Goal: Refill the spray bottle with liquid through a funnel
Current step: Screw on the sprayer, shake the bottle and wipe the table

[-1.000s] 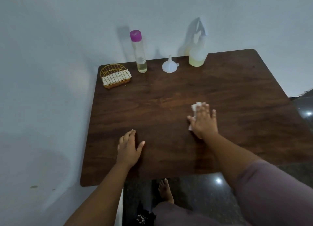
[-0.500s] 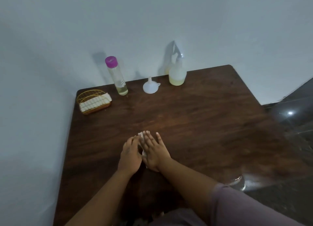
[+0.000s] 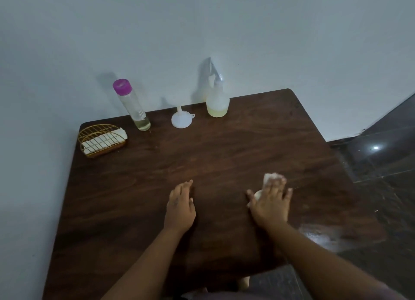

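Note:
A translucent spray bottle (image 3: 217,102) with a little yellowish liquid stands at the table's far edge, its nozzle against the wall. Left of it a white funnel (image 3: 181,119) sits upside down, spout up. Further left stands a tall clear bottle (image 3: 133,106) with a pink cap and a little liquid at the bottom. My right hand (image 3: 270,202) lies flat with straight fingers on a white tissue (image 3: 270,178), pressing it onto the dark wooden table (image 3: 224,153). My left hand (image 3: 180,206) rests flat on the table, holding nothing.
A gold wire holder (image 3: 101,139) with white napkins sits at the far left corner. The pale wall runs behind and to the left of the table. Dark shiny floor lies to the right and below the near edge.
My right hand has slid the tissue to the right, away from my left hand, after meeting it near the middle. The left hand stayed put. The view shifted.

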The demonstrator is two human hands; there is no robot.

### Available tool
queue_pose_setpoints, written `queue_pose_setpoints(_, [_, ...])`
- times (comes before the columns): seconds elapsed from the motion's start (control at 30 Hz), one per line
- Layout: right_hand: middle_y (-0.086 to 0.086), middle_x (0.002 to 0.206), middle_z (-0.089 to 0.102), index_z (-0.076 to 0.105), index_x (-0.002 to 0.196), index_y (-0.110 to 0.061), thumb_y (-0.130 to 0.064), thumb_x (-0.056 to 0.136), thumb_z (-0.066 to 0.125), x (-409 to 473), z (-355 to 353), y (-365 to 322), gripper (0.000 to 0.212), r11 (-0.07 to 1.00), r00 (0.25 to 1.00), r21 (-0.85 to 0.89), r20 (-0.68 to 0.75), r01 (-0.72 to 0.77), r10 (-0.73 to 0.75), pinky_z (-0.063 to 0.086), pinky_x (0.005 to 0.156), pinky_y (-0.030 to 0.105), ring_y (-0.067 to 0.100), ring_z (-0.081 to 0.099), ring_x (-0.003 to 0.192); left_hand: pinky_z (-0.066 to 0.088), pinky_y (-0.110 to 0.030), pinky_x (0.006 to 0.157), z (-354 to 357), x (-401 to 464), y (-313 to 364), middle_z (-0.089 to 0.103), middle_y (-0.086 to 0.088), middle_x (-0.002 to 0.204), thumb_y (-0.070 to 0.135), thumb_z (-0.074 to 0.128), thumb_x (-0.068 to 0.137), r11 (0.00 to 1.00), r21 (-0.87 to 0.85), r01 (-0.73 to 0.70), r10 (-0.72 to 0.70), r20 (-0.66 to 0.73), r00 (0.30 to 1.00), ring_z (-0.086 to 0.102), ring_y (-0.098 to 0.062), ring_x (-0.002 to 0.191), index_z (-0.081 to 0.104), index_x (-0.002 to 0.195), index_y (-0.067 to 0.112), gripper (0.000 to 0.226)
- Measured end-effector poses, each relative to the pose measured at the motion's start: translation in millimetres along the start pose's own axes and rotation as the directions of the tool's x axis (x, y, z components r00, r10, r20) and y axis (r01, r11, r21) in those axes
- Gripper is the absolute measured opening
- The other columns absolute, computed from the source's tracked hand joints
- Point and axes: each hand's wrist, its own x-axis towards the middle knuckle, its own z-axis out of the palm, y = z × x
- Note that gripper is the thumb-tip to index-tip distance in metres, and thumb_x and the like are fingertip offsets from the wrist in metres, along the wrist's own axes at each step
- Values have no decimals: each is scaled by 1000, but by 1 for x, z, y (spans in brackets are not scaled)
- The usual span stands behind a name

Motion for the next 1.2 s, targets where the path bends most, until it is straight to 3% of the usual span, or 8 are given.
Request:
queue_pose_setpoints(0.07, [10,161,-6,-1,152,-13,-69,86,26,-28,12,-30,91,959,957,40,69,280,-282,-13,116,44,27,-13,147,37,-39,109,8,0,7,40,-4,145,10,47,95,1000,4,3,-3,-16,1000,36,-22,134,37,147,18,53])
queue_pose_setpoints(0.13, [9,160,-9,-2,153,-15,-68,89,25,-44,25,-60,87,803,795,5,129,597,-592,-16,115,42,26,-17,146,40,-41,106,16,-2,15,45,-5,141,8,49,94,1000,-14,-12,12,-46,999,41,-24,129,43,144,17,51])
queue_pose_setpoints(0.23, [10,159,-16,-12,150,-11,-65,90,9,-15,22,-78,84,644,655,-126,199,754,-729,-22,113,43,22,-24,143,40,-38,104,25,-4,27,46,-2,138,6,49,93,999,-42,-6,2,-83,997,41,-20,126,47,141,18,49])
queue_pose_setpoints(0.47, [12,160,-5,-3,151,-4,-71,88,14,78,-22,6,93,938,954,-175,30,300,-299,-14,115,46,24,-14,147,37,-38,106,39,-18,41,47,-5,137,9,53,93,1000,-19,-20,18,-109,994,41,-23,126,46,142,16,49])
queue_pose_setpoints(0.63, [22,158,5,6,149,5,-75,84,7,62,-34,85,102,981,999,-192,-24,-32,28,-4,119,47,30,-5,148,38,-38,106,40,-24,53,48,-5,136,13,54,94,998,-1,-63,63,-97,993,42,-24,126,47,141,15,48])
queue_pose_setpoints(0.9, [32,154,11,8,144,15,-78,84,13,-20,-15,79,111,971,992,-221,65,-89,106,2,120,42,38,5,146,39,-38,107,21,-54,55,47,-2,136,18,54,96,983,25,-184,185,-40,982,41,-21,126,44,143,17,48])
queue_pose_setpoints(1.1, [26,157,6,6,148,7,-39,100,28,-98,12,44,70,983,999,182,25,30,-35,7,120,40,34,0,147,37,-36,108,11,-107,26,46,-1,136,20,55,96,983,29,-179,179,-11,984,39,-21,127,45,142,18,48])
queue_pose_setpoints(1.2, [22,158,3,6,149,5,-11,97,31,-124,24,18,60,964,978,209,95,163,-186,6,119,37,33,-3,147,35,-33,108,9,-127,11,46,-1,135,21,55,95,991,18,-131,132,-7,991,39,-21,126,46,142,18,47])
